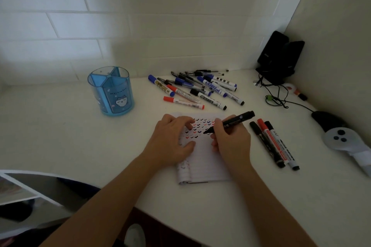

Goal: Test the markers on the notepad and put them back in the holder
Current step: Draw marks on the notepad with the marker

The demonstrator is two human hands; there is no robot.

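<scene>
A lined notepad (202,166) lies on the white desk, its upper part covered with small black, red and blue tick marks. My left hand (172,142) presses flat on the pad's left side. My right hand (230,138) grips a black marker (232,122), with the tip touching the paper among the ticks. A blue divided holder (111,91) stands to the upper left with no markers visible inside. A pile of several blue, red and black markers and pens (198,88) lies behind the pad. Three markers (275,144) lie side by side to the right of the pad.
Black speakers (281,56) with tangled cables stand in the back right corner. A dark mouse and a white game controller (341,138) sit at the right edge. Tiled wall runs behind the desk; the desk's front edge cuts diagonally at the lower left.
</scene>
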